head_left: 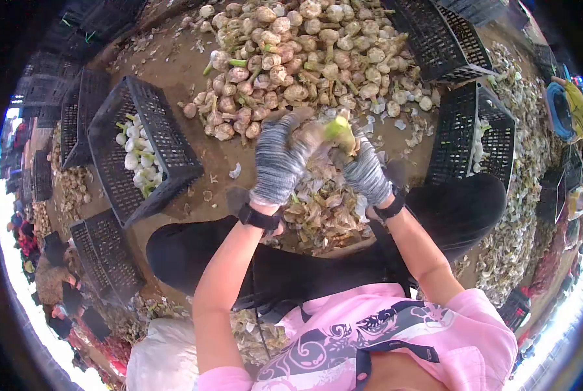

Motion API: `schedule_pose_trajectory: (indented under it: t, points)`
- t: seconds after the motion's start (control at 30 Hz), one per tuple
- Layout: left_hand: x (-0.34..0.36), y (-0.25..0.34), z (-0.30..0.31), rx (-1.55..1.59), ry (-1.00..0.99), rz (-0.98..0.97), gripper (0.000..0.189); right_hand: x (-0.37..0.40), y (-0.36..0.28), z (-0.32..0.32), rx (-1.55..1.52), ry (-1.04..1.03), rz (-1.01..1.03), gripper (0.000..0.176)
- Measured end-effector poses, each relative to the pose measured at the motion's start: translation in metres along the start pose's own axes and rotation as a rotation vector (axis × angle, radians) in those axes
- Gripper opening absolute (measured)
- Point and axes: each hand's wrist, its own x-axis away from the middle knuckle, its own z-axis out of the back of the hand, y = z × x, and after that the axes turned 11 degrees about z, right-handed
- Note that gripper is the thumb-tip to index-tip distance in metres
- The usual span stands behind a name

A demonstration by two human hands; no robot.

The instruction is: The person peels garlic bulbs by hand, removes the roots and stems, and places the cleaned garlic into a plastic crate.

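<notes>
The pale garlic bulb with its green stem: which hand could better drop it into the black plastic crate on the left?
Probably the left hand in its grey knit glove: it grips the pale garlic bulb together with the right hand, and the black plastic crate stands nearer to it.

In grey knitted gloves, the left hand (278,159) and right hand (366,171) clasp a pale green-stalked garlic bulb (339,130) above a heap of papery peelings (324,208), with a pile of unpeeled garlic (304,45) beyond and black plastic crates (167,140) on either side.
</notes>
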Motion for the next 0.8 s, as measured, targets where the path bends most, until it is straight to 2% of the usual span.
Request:
schedule_pose_trajectory:
  t: [0.03, 0.07, 0.1, 0.17, 0.2, 0.23, 0.3, 0.33, 0.37, 0.43, 0.47, 0.57, 0.6, 0.63, 0.7, 0.73, 0.77, 0.8]
  points:
    - [0.002, 0.009, 0.001, -0.194, 0.052, -0.275, 0.031, -0.002, -0.004, -0.002, -0.069, 0.05, 0.063, 0.035]
    - [-0.001, 0.005, 0.005, -0.251, -0.203, -0.14, 0.036, -0.004, -0.013, 0.002, 0.071, -0.027, 0.13, 0.041]
    - [-0.001, 0.004, 0.004, -0.251, -0.208, -0.139, 0.036, -0.004, -0.012, 0.004, 0.071, -0.023, 0.128, 0.041]
    - [-0.001, -0.001, 0.001, 0.116, -0.274, 0.144, 0.033, -0.005, -0.009, 0.009, 0.077, -0.041, 0.105, 0.037]
    - [-0.009, -0.008, 0.001, 0.08, -0.295, 0.17, 0.034, -0.004, -0.01, 0.01, 0.132, -0.02, 0.039, 0.03]
    - [-0.008, -0.015, 0.001, 0.08, -0.294, 0.171, 0.034, -0.006, -0.012, 0.011, 0.131, -0.021, 0.039, 0.03]
    - [-0.006, -0.021, 0.001, 0.265, -0.301, 0.266, 0.032, -0.012, -0.017, 0.015, -0.46, 0.123, -0.159, 0.021]
    - [-0.005, -0.016, 0.004, 0.223, -0.307, 0.287, 0.03, -0.012, 0.001, 0.022, -0.305, 0.084, -0.094, 0.031]
    - [-0.004, -0.014, 0.005, 0.222, -0.313, 0.288, 0.03, -0.011, 0.015, 0.034, -0.304, 0.09, -0.093, 0.031]
    - [-0.002, -0.012, 0.007, 0.293, -0.31, 0.266, 0.024, -0.017, 0.013, 0.039, -1.154, 0.092, -0.345, 0.031]
    - [-0.004, -0.017, 0.007, 0.31, -0.359, 0.225, 0.024, -0.018, 0.011, 0.042, -1.053, 0.229, -0.474, 0.031]
    - [-0.002, -0.01, 0.007, 0.312, -0.388, 0.278, 0.027, -0.016, 0.004, 0.039, -1.07, 0.22, -0.477, 0.032]
    - [-0.002, -0.011, 0.006, 0.311, -0.388, 0.279, 0.027, -0.019, 0.007, 0.043, -1.099, 0.113, -0.484, 0.032]
    - [-0.003, -0.012, 0.004, 0.407, -0.343, 0.322, 0.027, -0.017, 0.01, 0.046, -1.102, 0.113, -0.483, 0.032]
    - [-0.004, -0.012, 0.006, 0.503, -0.295, 0.367, 0.028, -0.013, 0.006, 0.047, -0.955, 0.445, -0.48, 0.031]
    - [-0.005, -0.009, 0.01, 0.676, -0.352, 0.446, 0.028, -0.013, 0.003, 0.052, -1.064, 0.398, -0.467, 0.032]
    - [-0.005, -0.007, 0.012, 0.85, -0.41, 0.521, 0.027, -0.014, 0.013, 0.063, -0.978, 0.485, -0.412, 0.033]
    - [-0.008, -0.014, 0.011, 0.942, -0.425, 0.527, 0.027, -0.008, 0.035, 0.084, -0.967, 0.359, -0.372, 0.033]
